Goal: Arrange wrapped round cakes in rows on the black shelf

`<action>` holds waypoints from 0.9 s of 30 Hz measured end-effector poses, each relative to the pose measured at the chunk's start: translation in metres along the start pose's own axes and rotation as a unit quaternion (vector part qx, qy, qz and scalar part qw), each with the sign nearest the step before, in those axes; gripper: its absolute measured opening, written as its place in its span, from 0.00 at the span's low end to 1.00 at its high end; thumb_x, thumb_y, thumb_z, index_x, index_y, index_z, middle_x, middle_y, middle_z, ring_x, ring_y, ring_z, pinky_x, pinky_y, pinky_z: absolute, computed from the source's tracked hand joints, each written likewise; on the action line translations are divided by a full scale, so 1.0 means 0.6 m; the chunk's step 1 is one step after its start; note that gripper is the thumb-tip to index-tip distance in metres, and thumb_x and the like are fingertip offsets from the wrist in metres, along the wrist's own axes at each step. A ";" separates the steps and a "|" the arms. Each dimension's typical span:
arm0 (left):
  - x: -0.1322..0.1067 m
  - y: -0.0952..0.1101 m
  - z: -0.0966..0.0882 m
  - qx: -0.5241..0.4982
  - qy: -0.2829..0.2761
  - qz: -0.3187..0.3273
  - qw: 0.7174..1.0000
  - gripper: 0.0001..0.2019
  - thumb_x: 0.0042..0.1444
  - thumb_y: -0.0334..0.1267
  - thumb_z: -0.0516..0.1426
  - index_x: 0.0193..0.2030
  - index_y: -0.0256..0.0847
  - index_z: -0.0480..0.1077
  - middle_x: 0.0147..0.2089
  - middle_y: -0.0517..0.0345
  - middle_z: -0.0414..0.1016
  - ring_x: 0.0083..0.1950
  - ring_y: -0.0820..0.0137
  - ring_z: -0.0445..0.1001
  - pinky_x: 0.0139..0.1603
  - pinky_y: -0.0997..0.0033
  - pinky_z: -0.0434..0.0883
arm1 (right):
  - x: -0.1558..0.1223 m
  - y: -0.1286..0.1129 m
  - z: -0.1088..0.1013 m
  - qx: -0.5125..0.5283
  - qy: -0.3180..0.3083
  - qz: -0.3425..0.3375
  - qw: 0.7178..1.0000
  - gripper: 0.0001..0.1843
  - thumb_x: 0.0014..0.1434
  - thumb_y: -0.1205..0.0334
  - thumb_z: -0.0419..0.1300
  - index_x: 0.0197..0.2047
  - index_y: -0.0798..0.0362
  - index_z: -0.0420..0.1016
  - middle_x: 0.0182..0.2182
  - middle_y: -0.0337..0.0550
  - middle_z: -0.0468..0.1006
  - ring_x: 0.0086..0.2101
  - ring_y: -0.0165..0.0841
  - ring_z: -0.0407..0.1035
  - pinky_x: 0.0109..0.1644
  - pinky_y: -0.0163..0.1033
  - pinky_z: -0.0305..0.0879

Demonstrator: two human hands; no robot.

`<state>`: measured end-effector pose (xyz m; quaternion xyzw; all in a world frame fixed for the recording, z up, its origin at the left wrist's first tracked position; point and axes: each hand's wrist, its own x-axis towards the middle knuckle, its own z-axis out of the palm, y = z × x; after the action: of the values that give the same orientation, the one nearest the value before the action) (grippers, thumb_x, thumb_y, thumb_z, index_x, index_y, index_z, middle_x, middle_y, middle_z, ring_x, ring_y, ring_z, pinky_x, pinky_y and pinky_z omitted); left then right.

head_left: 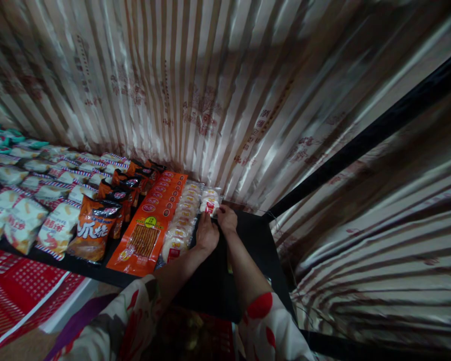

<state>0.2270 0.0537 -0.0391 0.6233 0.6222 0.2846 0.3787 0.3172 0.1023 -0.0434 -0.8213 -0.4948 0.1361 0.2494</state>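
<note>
Sleeves (135, 321) in red floral print enter at 6 o'clock. We note the left hand (206, 233) over the black counter (255, 235), its grip curled against a clear packet of white cakes (209, 204); we cannot tell whether it holds. The right hand (227, 219), at the packet's 4 o'clock, has its grip pinched shut on the edge. Orange packets (150, 225) lie at 9 o'clock. A striped curtain (225, 90) hangs at 12.

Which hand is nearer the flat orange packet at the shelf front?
Left. The left hand is just right of the orange packet, across a row of clear packs; the right hand sits farther right, beyond the left.
</note>
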 end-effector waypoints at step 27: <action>0.006 -0.001 -0.002 -0.001 -0.005 0.001 1.000 0.25 0.58 0.27 0.44 0.62 0.23 0.53 0.67 0.38 0.49 0.67 0.66 0.49 0.66 0.70 0.51 | -0.011 0.007 0.020 0.036 0.047 -0.030 0.998 0.15 0.53 0.63 0.55 0.45 0.55 0.71 0.40 0.46 0.76 0.40 0.31 0.70 0.45 0.33 0.63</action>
<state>0.2261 0.0576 -0.0393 0.6251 0.6194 0.2819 0.3823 0.3114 0.0985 -0.0560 -0.8020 -0.5016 0.1074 0.3060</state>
